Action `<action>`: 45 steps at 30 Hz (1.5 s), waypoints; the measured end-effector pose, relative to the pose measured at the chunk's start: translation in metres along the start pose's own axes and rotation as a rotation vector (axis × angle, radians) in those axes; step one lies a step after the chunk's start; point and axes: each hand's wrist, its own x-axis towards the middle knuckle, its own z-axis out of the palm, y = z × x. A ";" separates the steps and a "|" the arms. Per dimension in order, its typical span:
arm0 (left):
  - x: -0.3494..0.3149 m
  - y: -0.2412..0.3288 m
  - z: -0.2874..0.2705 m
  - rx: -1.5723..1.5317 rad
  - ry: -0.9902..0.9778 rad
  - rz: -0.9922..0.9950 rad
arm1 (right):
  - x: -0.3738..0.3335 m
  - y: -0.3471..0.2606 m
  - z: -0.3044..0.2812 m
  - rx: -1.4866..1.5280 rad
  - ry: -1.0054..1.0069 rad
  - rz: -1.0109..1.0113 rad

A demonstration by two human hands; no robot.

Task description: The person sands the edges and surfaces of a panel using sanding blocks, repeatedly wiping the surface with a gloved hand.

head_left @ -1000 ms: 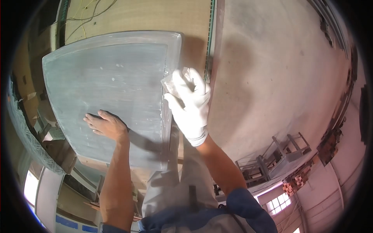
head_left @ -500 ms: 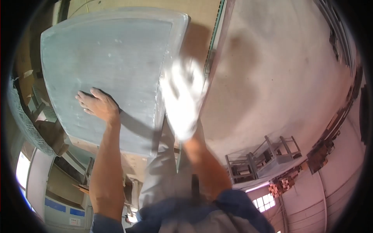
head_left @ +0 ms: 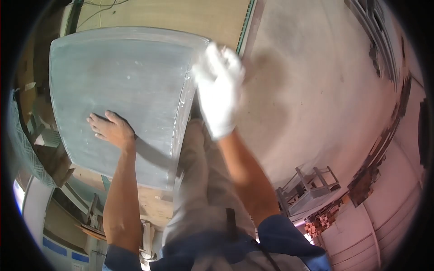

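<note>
Head view: concrete floor (head_left: 316,90) fills the right half, pale and bare; a wooden board surface (head_left: 181,16) runs along the top edge behind the work.

Grey-blue curved panel (head_left: 117,95), large, roughly square with rounded corners, lies ahead and to the left of the person's body. Its long axis runs away from the person, near edge low in frame, far edge toward the top. Broad face up toward the camera; right edge shows a raised, lighter rim (head_left: 181,113). What carries it underneath is hidden.

Left hand (head_left: 110,131), bare, is spread flat on the panel's face in the lower left part, fingers pointing left and away, palm pressing, not gripping anything. It sits well inside the panel's outline.

Right hand (head_left: 219,88), in a white glove, is at the panel's upper right corner, motion-blurred. Cannot tell whether it clasps the rim or only touches it. It is the one at the edge; the left is the one bearing down.

Small stool frames (head_left: 307,185) stand well apart at lower right.
</note>
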 end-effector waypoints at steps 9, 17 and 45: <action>-0.001 0.005 -0.012 0.001 -0.026 -0.024 | 0.033 0.000 -0.018 -0.044 -0.192 -0.064; -0.004 0.003 -0.013 -0.022 -0.040 0.003 | 0.046 0.031 -0.074 -0.014 -0.720 -0.053; 0.056 0.037 -0.004 -0.075 0.010 -0.574 | 0.171 -0.051 0.019 -0.223 -1.091 -0.810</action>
